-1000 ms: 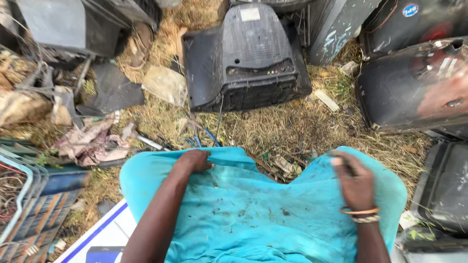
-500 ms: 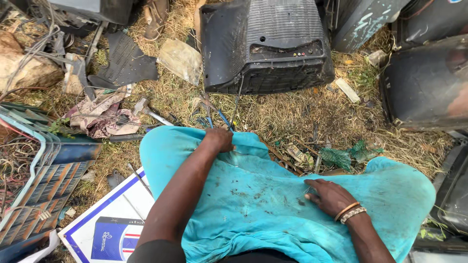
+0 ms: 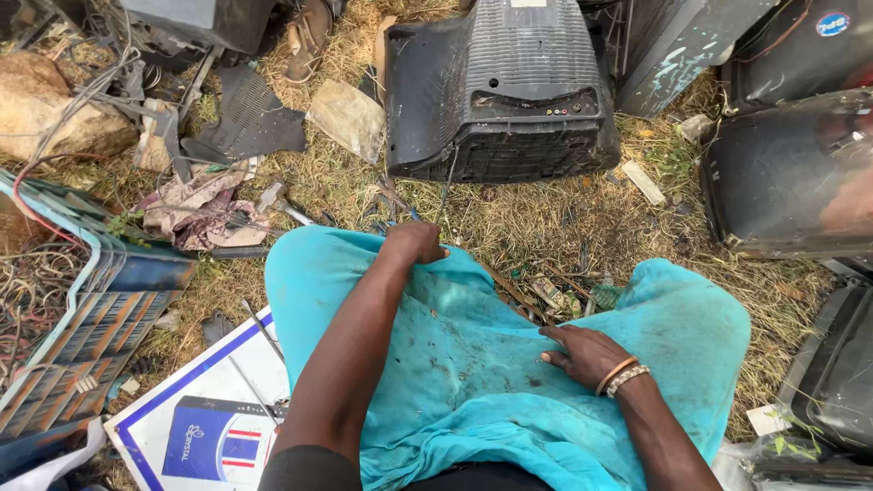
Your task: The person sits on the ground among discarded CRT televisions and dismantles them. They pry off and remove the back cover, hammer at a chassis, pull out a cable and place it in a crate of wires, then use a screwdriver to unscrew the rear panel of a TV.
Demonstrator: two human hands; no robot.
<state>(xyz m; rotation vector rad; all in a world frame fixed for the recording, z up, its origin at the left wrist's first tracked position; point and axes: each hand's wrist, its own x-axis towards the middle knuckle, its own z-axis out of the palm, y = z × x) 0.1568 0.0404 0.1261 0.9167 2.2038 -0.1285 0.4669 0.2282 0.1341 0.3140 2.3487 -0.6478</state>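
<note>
Turquoise cloth (image 3: 473, 364) draped over our lap, spread as work surface. Left hand (image 3: 416, 244) fisted, gripping cloth's far edge, pulling it taut. Right hand (image 3: 587, 355) flat, fingers spread, pressing cloth down. Old television shell (image 3: 496, 91) lies on grass (image 3: 546, 218) beyond.

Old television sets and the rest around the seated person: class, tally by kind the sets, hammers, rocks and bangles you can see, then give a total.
Television casings: 5, counting the grey back shell, with others only partly in view at the edges
Hammer: 1
Rock: 1
Bangles on the right hand's wrist: 2
Total: 9
</note>
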